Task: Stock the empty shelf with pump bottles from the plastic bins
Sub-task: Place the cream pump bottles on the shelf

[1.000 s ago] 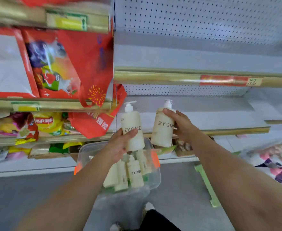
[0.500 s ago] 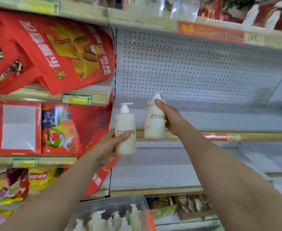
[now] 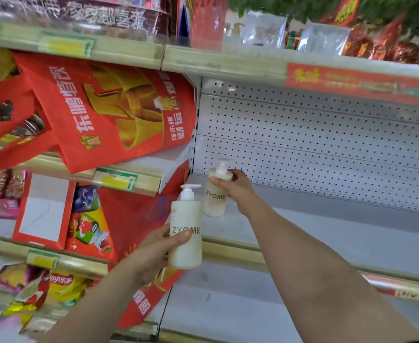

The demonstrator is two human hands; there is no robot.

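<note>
Head camera is looking up along the shelving, and the person is working with a bottle in each hand. The right hand [image 3: 238,191] is reaching in deepest, fingers curled round the shoulder of the far bottle [image 3: 214,200], just under its white pump. It is holding that bottle upright at the back left corner of the empty shelf [image 3: 327,233], close to the pegboard [image 3: 327,144]. The base is sitting at or just above the grey board; I cannot tell whether it is down yet. The left hand [image 3: 157,247] is gripping the near bottle [image 3: 186,243] round its lower body, thumb lying across the label. It is holding this one upright in the air in front of the shelf's gold front edge, left of the other bottle and nearer to the person.

By my reckoning the stocking is only just beginning. Nothing else is standing on that shelf, which is running bare all the way to the right. So the first bottle is being placed, the second is waiting its turn, and many more are likely needed. The plastic bins are not showing from here.

As for writing, both cream bottles are carrying "ZYOME" in brown capitals. The red bag [image 3: 119,115] hanging on the left is showing large white Chinese characters beside a gold picture. A yellow crisp packet [image 3: 60,283] lower left is reading "Lay's". The red price strip [image 3: 361,80] on the shelf above is bearing yellow characters too blurred to read.
</note>
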